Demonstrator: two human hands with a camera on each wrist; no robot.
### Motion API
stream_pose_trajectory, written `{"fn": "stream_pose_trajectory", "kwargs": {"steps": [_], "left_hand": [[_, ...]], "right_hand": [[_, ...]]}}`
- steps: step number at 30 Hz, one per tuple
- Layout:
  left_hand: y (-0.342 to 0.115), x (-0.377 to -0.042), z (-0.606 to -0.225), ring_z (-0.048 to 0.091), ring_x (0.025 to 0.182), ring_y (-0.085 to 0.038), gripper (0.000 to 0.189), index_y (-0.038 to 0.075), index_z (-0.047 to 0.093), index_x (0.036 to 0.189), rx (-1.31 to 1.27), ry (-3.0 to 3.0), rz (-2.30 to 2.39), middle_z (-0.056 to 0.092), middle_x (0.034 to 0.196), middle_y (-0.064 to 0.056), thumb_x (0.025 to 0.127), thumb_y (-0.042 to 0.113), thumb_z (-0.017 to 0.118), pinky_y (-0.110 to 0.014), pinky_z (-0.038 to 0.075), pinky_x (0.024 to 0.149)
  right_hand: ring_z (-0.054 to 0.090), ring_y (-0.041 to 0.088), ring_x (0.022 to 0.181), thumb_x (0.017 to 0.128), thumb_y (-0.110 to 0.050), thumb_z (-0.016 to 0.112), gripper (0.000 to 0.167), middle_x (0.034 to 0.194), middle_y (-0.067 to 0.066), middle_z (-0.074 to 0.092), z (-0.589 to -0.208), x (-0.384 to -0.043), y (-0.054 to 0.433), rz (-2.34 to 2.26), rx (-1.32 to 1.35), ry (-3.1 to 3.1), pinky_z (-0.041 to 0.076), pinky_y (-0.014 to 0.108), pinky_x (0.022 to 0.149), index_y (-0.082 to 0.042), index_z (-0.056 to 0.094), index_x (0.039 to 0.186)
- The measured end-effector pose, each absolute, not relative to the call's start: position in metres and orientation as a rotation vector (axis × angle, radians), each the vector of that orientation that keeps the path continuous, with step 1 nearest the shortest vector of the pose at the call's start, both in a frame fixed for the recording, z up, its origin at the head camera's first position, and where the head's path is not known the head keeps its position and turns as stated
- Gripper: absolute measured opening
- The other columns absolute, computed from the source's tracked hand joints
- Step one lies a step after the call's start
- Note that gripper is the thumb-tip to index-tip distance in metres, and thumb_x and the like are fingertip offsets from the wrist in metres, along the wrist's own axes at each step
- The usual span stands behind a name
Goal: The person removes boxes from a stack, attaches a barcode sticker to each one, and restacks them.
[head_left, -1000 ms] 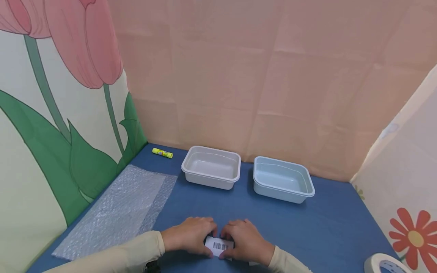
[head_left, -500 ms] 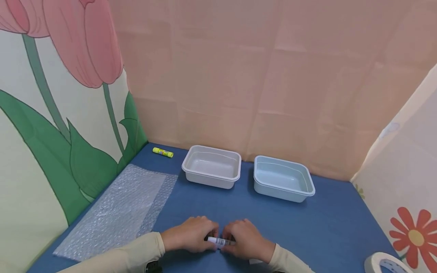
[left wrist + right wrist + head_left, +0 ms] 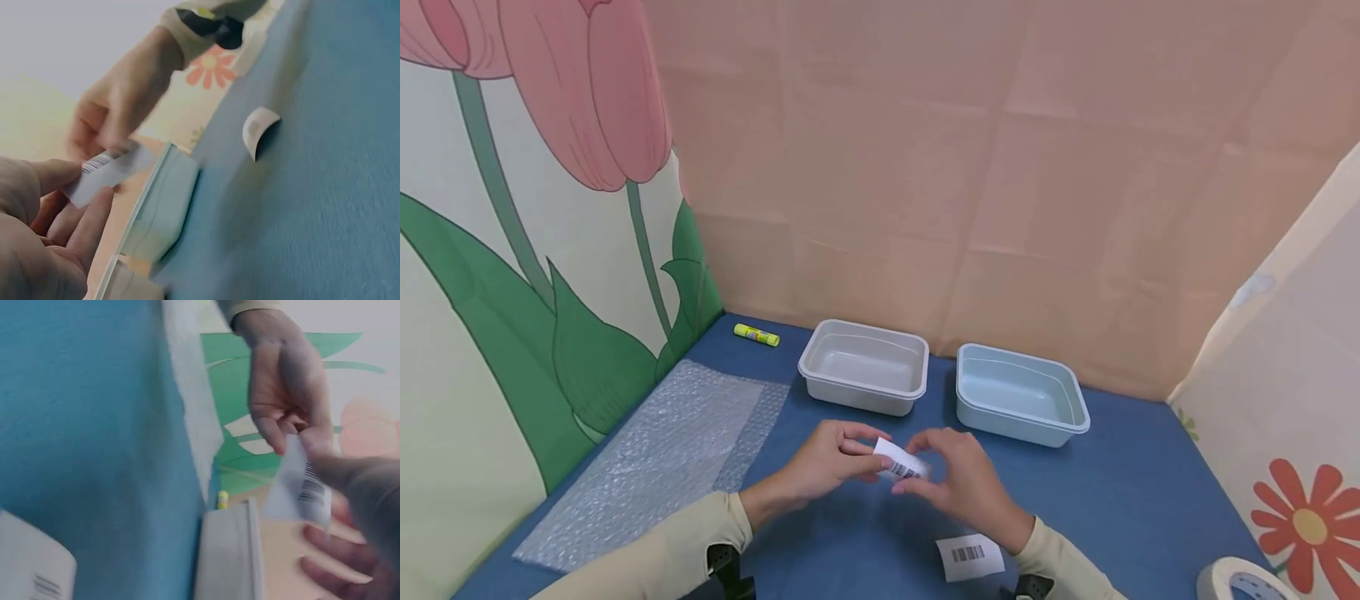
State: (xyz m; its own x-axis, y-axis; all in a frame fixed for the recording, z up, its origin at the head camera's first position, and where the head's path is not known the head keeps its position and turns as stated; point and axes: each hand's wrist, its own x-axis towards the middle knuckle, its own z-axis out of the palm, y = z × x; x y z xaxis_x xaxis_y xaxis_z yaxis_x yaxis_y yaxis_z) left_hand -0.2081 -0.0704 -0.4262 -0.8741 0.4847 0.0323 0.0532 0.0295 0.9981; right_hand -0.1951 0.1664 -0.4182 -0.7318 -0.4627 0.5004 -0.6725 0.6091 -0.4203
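My left hand (image 3: 820, 467) pinches a small white barcode label (image 3: 892, 455) between thumb and fingers, held up over the blue table. Around the label's right end curve the spread fingers and thumb of my right hand (image 3: 967, 482), and they do not appear to grip it. In the right wrist view the label (image 3: 292, 487) hangs from the left hand's fingers, slightly bent, with the right fingers (image 3: 340, 550) apart from it. A second white barcode label (image 3: 972, 558) lies on the table below the right hand; its edges look curled up in the left wrist view.
A grey tub (image 3: 862, 400) and a light blue tub (image 3: 1015, 428) stand at the back. Bubble wrap (image 3: 647, 467) covers the left side, with a yellow-green glue stick (image 3: 756, 335) behind it. A tape roll (image 3: 1213, 579) sits at the front right corner.
Both hands have risen from the table and moved away from the body with the label. The right fingers have spread off it. The second label on the table has come into fuller view.
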Motion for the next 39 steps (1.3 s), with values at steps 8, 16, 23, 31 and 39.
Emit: {"fn": "stream_pose_trajectory", "kwargs": {"steps": [8,16,23,31,39], "left_hand": [[-0.066,-0.203,-0.425,0.078,0.094,-0.014,0.030,-0.004,0.076,0.114,0.635,2.028,1.901,0.078,0.107,-0.020,0.092,0.016,0.078,-0.048,0.063,0.083],[-0.065,-0.195,-0.419,0.067,0.065,-0.005,0.020,0.001,0.079,0.107,0.843,2.194,1.878,0.079,0.094,-0.020,0.093,0.014,0.076,-0.021,0.054,0.060],[-0.064,-0.190,-0.414,0.064,0.058,-0.007,0.017,0.003,0.081,0.103,0.874,2.262,1.870,0.080,0.088,-0.017,0.092,0.015,0.077,-0.022,0.052,0.055],[-0.063,-0.187,-0.413,0.075,0.075,-0.003,0.013,0.004,0.082,0.099,0.916,2.345,1.801,0.081,0.089,-0.011,0.090,0.013,0.079,-0.021,0.058,0.067],[-0.065,-0.185,-0.410,0.074,0.074,0.000,0.007,0.010,0.083,0.094,1.049,2.497,1.630,0.081,0.084,-0.003,0.090,0.011,0.078,-0.021,0.059,0.068]], "right_hand": [[0.060,0.019,0.120,0.080,-0.018,0.089,0.027,0.127,-0.001,0.067,-0.402,-0.192,0.161,0.757,1.017,-2.229,0.047,0.053,0.099,-0.024,0.081,0.105],[0.060,0.024,0.120,0.082,-0.017,0.087,0.023,0.130,0.006,0.066,-0.401,-0.191,0.157,0.656,1.117,-2.080,0.048,0.051,0.097,-0.021,0.082,0.104],[0.064,0.025,0.114,0.086,-0.025,0.085,0.018,0.126,0.006,0.069,-0.399,-0.193,0.160,0.405,1.142,-1.958,0.050,0.047,0.095,-0.022,0.084,0.104],[0.066,0.020,0.108,0.080,-0.025,0.089,0.015,0.114,0.004,0.070,-0.397,-0.193,0.162,0.370,1.193,-1.959,0.051,0.042,0.094,-0.021,0.084,0.094],[0.065,0.017,0.105,0.080,-0.027,0.089,0.013,0.109,0.001,0.068,-0.395,-0.193,0.161,0.394,1.236,-2.002,0.051,0.039,0.093,-0.021,0.081,0.089]]}}
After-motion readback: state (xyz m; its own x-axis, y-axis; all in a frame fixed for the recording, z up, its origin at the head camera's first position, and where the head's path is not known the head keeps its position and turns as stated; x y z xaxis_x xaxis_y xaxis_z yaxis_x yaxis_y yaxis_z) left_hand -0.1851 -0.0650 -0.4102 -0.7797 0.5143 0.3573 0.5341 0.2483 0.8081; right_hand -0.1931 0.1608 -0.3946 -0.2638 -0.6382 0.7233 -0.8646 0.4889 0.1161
